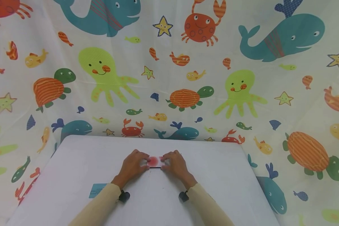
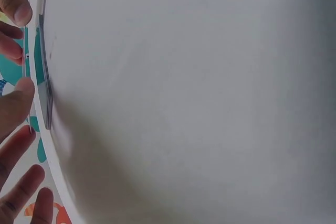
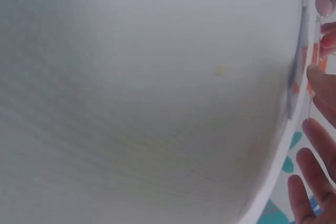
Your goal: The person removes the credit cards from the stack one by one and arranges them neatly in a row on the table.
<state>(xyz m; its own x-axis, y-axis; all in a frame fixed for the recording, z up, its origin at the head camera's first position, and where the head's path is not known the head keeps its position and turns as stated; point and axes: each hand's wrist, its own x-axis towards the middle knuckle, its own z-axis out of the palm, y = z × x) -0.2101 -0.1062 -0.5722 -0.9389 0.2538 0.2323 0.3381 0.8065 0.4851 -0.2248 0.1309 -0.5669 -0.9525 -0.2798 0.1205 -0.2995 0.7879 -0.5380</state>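
Observation:
A small flat rectangular thing (image 1: 155,162), showing a pink-red circle on white, lies crosswise near the table's far side. The wrist views show it low and edge-on as a thin, glossy phone-like slab (image 2: 43,77). Just above it, a thin sheet (image 2: 24,64), apparently clear, shows as a fine line. My left hand (image 1: 132,166) pinches the sheet's left end between thumb and fingers. At the opposite end, my right hand (image 1: 177,166) pinches it likewise, its other fingers spread in the right wrist view. Whether the sheet touches the slab, I cannot tell.
The white table (image 1: 155,207) has rounded far corners. A blue lettered patch (image 1: 97,190) lies beside the left forearm, partly covered by the sleeve. Black wrist cameras (image 1: 124,196) sit under both wrists. Behind the table hangs a curtain (image 1: 163,84) printed with sea animals.

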